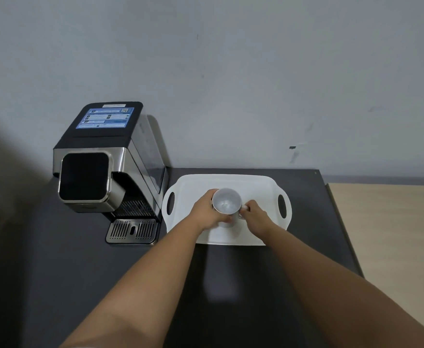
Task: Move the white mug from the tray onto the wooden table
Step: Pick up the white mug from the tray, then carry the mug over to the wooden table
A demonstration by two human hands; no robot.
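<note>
The white mug (226,200) stands upright over the middle of the white two-handled tray (253,187), and its inside looks empty. My left hand (207,210) wraps around the mug's left side and body. My right hand (254,213) pinches the mug's handle on its right side. Whether the mug's base touches the tray is hidden by my hands. The wooden table (391,227) lies to the right, beside the dark counter.
The tray rests on a dark counter (231,277) against a grey wall. A black and steel coffee machine (110,169) with a drip grate stands just left of the tray. The counter's right edge meets the wooden table.
</note>
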